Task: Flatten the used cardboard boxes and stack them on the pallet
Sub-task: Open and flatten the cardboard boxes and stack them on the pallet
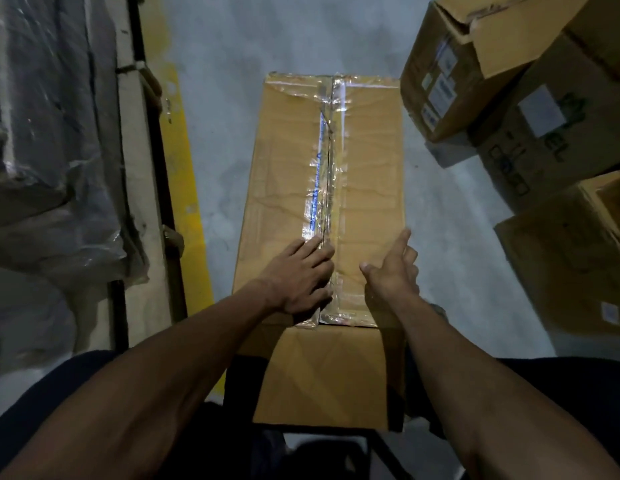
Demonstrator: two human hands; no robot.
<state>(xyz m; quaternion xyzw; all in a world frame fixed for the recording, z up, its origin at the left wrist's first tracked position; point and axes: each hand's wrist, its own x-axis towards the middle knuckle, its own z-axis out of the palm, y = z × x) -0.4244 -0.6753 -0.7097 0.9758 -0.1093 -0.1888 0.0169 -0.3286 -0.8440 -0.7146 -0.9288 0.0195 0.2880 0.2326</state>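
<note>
Standing on a grey concrete floor (232, 109), a long taped cardboard box (367, 188) (stacked boxes (509, 81) just to its right) fills the centre; the left hand (299, 278) presses flat on its tape seam (327, 174), while the right hand (393, 266) hovers open-fingered alongside.

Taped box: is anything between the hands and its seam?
Nothing visible. The left hand already rests on the tape along the box seam; the right hand hovers open beside it.
</note>
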